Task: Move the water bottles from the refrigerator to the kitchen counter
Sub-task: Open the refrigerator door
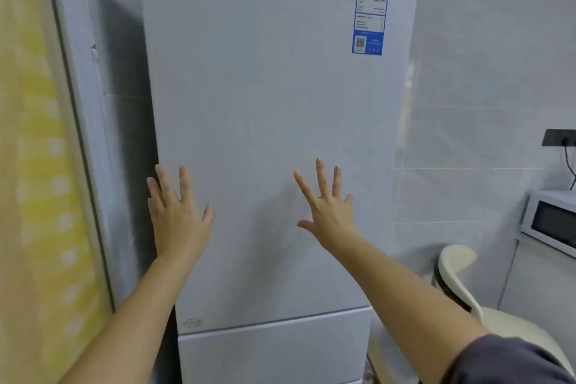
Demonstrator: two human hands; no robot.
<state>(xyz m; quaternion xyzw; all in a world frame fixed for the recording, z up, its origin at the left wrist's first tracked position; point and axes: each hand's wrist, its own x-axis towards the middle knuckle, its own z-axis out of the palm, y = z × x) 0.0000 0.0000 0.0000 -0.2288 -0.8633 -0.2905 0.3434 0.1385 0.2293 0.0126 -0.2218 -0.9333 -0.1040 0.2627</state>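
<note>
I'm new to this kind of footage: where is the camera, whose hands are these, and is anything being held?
There is no machine here. The single picture comes from a camera worn on a person's head, looking forward and down. The left hand and right hand are that person's own, fingers spread, holding nothing, raised before the closed refrigerator door. A blue label sits at its top corner. A microwave stands to the right. The refrigerator's inside is hidden.

white refrigerator [274, 134], blue energy label [370, 11], yellow-and-white checked curtain [40, 181], white microwave [550, 220]
</note>
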